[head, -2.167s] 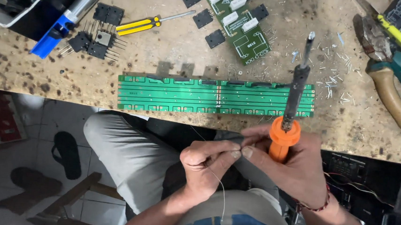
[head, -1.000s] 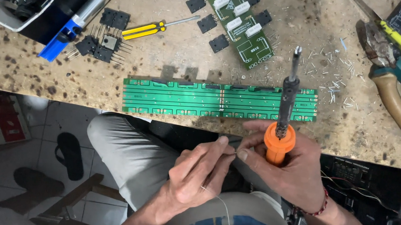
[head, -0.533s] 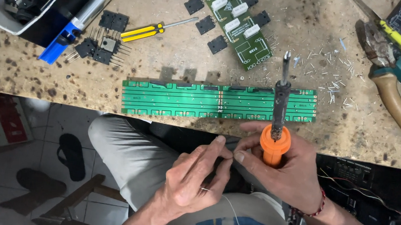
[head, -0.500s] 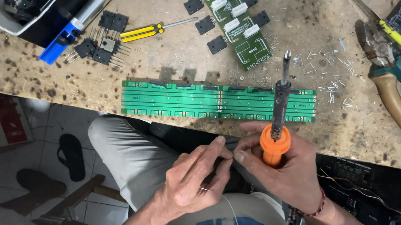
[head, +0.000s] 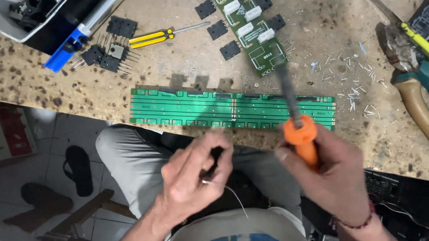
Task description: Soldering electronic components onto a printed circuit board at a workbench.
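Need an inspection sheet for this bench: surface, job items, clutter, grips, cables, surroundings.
Surface: speckled, stained worktop.
Job's things: long green circuit board strip near the bench's front edge; orange-handled soldering iron, its shaft over the strip; thin solder wire.
Clutter: yellow-and-black screwdriver, black transistors, smaller green board with white parts, teal-and-tan pliers, cut lead scraps.
Grips: left hand pinches the wire; right hand grips the iron's handle.
Cables: nothing seen beyond the wire.
Surroundings: tiled floor, black sandal.
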